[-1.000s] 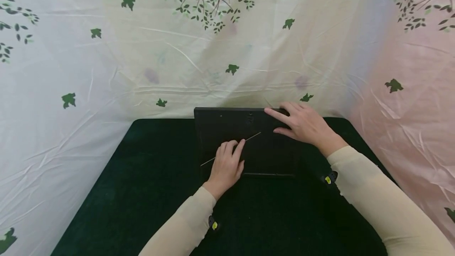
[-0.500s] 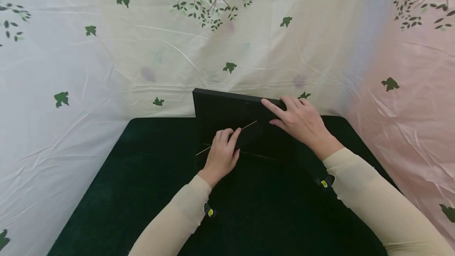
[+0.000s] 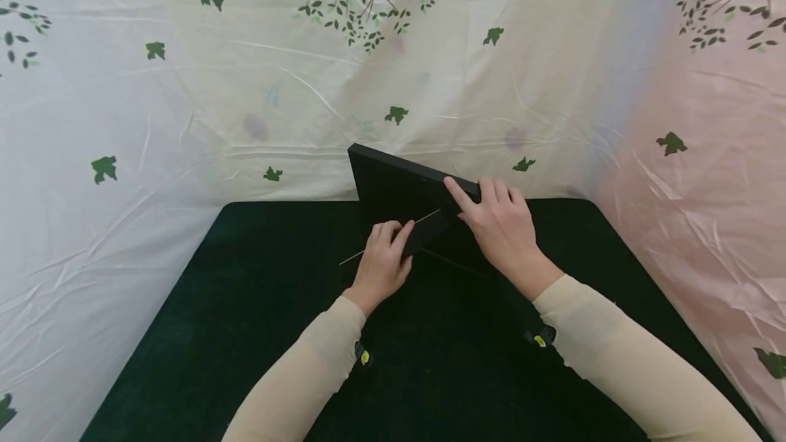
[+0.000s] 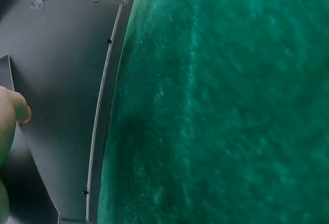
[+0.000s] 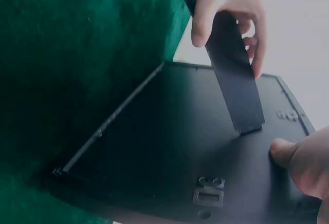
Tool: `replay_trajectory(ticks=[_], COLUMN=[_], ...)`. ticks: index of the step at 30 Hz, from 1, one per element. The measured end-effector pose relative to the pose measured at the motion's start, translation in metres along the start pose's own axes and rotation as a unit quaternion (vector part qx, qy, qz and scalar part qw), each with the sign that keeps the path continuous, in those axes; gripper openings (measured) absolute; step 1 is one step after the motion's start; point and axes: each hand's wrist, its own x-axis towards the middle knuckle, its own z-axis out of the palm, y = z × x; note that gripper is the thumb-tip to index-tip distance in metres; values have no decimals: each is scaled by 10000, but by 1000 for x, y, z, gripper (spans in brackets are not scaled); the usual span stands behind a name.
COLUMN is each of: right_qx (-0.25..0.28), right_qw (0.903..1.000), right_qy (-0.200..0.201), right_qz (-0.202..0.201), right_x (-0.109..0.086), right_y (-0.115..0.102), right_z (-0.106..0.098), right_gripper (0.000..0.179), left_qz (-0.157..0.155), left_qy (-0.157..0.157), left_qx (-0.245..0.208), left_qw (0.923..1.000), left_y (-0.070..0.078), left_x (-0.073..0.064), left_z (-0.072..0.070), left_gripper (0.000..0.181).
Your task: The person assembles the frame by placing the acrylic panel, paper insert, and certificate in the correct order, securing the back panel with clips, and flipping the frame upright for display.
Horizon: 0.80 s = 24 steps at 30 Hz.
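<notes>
A black picture frame (image 3: 393, 186) stands at an angle over the far part of the table, its back toward me. My left hand (image 3: 382, 268) grips the flat easel leg (image 3: 425, 230) that swings out from the backing. In the right wrist view this leg (image 5: 239, 88) juts from the backing (image 5: 169, 131), with the left thumb and fingers on either side. My right hand (image 3: 500, 230) holds the frame's upper right corner, index finger along the top edge and thumb on the back. The left wrist view shows the frame's back (image 4: 61, 100) with a left fingertip on the leg's edge.
Dark green cloth (image 3: 430, 374) covers the table. A pale curtain (image 3: 295, 108) printed with leaves and birds hangs right behind the table's far edge. Small metal hangers (image 5: 208, 197) are fixed to the frame's back.
The frame has turned and tilted, its top left corner rising and its right end coming lower. My right hand turned with it and shifted left. The left hand moved slightly up, still on the leg.
</notes>
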Motion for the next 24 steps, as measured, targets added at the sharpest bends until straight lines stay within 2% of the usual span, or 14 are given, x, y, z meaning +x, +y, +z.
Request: replay_trajectory(ticks=[6, 15, 19, 24], right_qx=[124, 809, 816, 776], right_qw=[9999, 9963, 9952, 9953], right_qy=[-33, -232, -323, -368], right_qz=[116, -188, -426, -438], right_x=[-6, -23, -28, -31], right_y=[-10, -15, -20, -25], right_z=[-10, -40, -45, -47], right_gripper=[69, 57, 49, 49], left_qz=[-29, -50, -81, -39], left_qy=[-83, -243, -404, -561], left_qx=[103, 131, 90, -40], left_qw=[9999, 9996, 9991, 9984], left_y=[-1, 2, 1, -1], left_x=[-7, -21, -27, -32], left_z=[0, -9, -13, -17], left_gripper=[70, 71, 74, 76])
